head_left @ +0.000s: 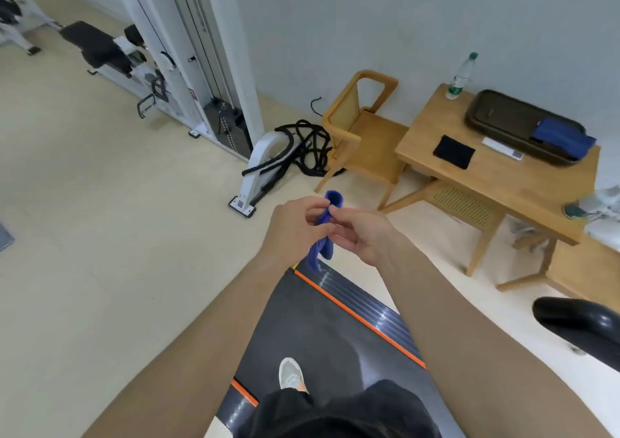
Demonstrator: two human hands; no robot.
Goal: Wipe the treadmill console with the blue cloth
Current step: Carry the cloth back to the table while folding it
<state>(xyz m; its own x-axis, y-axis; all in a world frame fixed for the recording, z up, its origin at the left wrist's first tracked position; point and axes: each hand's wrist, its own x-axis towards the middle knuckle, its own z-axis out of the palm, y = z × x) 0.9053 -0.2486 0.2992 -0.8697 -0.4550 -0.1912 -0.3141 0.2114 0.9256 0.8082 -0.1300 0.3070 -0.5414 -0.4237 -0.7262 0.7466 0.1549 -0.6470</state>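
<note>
A wooden table [496,182] by the wall carries a plastic bottle [461,76], a dark tray [503,115], a black cloth [453,151] and a white remote [502,148]. A folded blue cloth [563,137] lies in the tray.

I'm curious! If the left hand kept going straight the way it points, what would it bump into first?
Probably the right hand, since the left hand points at it and both pinch the blue cloth between them.
</note>
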